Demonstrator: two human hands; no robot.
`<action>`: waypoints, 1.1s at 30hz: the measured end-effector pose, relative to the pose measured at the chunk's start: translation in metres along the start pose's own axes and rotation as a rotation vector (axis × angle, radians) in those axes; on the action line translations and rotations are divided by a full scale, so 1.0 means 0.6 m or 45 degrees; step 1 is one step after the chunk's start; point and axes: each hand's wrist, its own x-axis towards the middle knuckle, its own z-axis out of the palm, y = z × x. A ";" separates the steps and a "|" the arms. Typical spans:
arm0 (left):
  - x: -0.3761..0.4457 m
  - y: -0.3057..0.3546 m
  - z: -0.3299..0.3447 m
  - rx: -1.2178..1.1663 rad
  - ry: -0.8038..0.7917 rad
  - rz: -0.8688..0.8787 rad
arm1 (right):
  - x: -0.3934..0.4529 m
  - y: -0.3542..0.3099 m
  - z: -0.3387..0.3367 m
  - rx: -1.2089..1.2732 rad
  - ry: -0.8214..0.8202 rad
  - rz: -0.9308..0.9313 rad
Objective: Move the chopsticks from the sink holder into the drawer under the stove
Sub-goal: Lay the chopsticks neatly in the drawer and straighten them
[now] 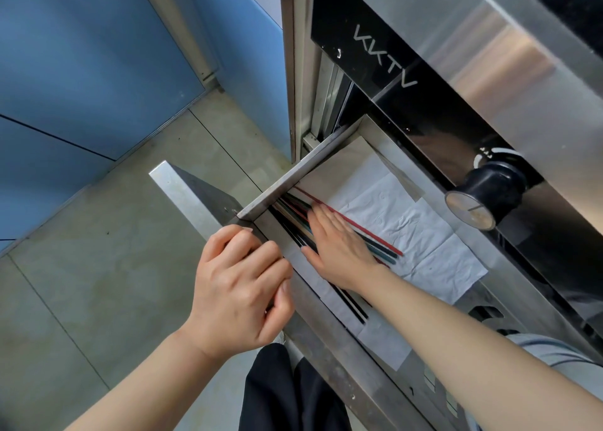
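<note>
The stainless-steel drawer (329,359) under the stove stands pulled out, and the left hand (241,287) curls over its front edge, fingers bent around the metal lip, apparently to keep it steady while the other hand works inside. The right hand (336,244) lies flat and open, palm down, fingers straight and close together, gripping nothing; it presses on the bundle of long thin chopsticks in red, teal, black and pale tones (378,246), seemingly to push them into a neat row against the drawer's left wall. The chopsticks lie on white crumpled paper lining (421,231), running lengthwise under the palm, their ends poking out beyond the fingertips (315,210) and past the wrist. A black round stove knob (486,195) juts out above the drawer
</note>
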 end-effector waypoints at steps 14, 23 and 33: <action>0.001 -0.001 0.001 -0.005 0.016 0.009 | -0.044 -0.005 0.014 0.018 0.024 0.119; -0.001 -0.002 0.001 -0.007 0.013 0.015 | -0.065 -0.017 0.037 -0.116 -0.062 -0.015; -0.001 -0.001 0.001 0.014 0.004 0.015 | 0.004 -0.039 0.017 -0.056 -0.017 0.018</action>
